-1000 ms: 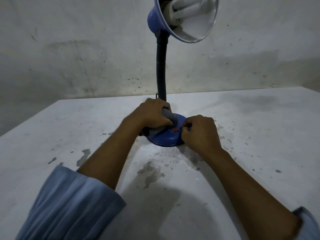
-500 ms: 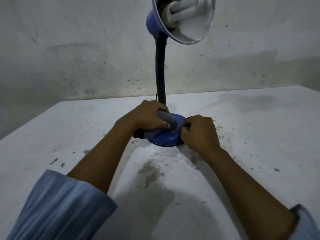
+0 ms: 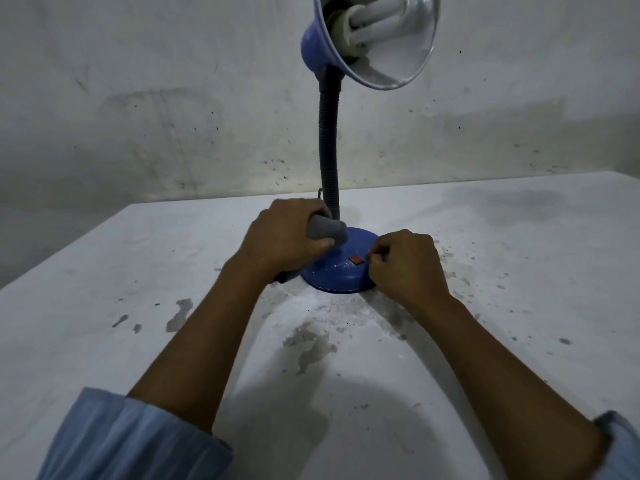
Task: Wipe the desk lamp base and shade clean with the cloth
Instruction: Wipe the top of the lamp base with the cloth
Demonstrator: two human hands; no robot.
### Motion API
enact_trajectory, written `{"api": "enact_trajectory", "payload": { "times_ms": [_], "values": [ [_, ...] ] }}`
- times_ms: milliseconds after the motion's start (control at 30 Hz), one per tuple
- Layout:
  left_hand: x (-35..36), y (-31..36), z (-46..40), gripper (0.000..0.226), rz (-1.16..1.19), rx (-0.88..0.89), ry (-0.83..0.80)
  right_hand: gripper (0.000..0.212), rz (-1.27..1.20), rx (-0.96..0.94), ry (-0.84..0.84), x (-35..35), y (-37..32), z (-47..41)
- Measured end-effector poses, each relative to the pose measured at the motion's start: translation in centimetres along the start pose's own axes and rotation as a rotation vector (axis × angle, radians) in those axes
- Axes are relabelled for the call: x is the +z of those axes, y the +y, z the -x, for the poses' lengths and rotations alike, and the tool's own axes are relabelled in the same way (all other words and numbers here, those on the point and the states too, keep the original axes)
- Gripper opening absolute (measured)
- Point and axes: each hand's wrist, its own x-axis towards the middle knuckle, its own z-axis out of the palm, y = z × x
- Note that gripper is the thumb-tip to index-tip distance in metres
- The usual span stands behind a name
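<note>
On the pale, stained worktop (image 3: 519,237), I wipe the blue lamp base (image 3: 341,275)

My left hand (image 3: 284,240) curls round a rolled grey cloth (image 3: 327,231), pressing it on the base beside the black gooseneck (image 3: 329,157); my right hand (image 3: 407,266), fingers curled, pinches the base edge near the red switch (image 3: 356,260). Base wiping looks underway; next I must reach up to the shade (image 3: 375,39). No readable writing anywhere

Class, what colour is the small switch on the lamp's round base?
Red. The switch sits on the blue base, clearest in the head view.
</note>
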Motion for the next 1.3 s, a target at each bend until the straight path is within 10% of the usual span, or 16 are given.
{"api": "enact_trajectory", "payload": {
  "times_ms": [233,433,667,833,1033,1300],
  "values": [
    [-0.9,0.6,0.8,0.029,0.093,0.067,-0.314,0.018,0.008,-0.025,-0.002,0.0,0.1,-0.1],
    [1.3,0.2,0.9,0.03,0.09,-0.028,0.071,0.02,0.005,0.01,-0.017,0.1,0.0,-0.2],
    [0.8,1.0,1.1,0.03,0.215,0.125,-0.247,0.022,-0.061,0.005,-0.011,-0.3,0.7,-0.7],
    [2.3,1.2,1.2,0.026,0.094,0.055,0.11,0.029,-0.148,0.095,0.038,-0.5,0.9,-1.0],
    [1.2,0.9,1.3,0.03,0.201,0.141,-0.189,0.033,-0.137,0.119,0.089,-0.6,1.1,-1.1],
    [1.1,1.0,1.6,0.034,0.149,0.094,-0.159,0.034,-0.124,0.133,0.04,-0.7,1.0,-0.8]
  ]
}}
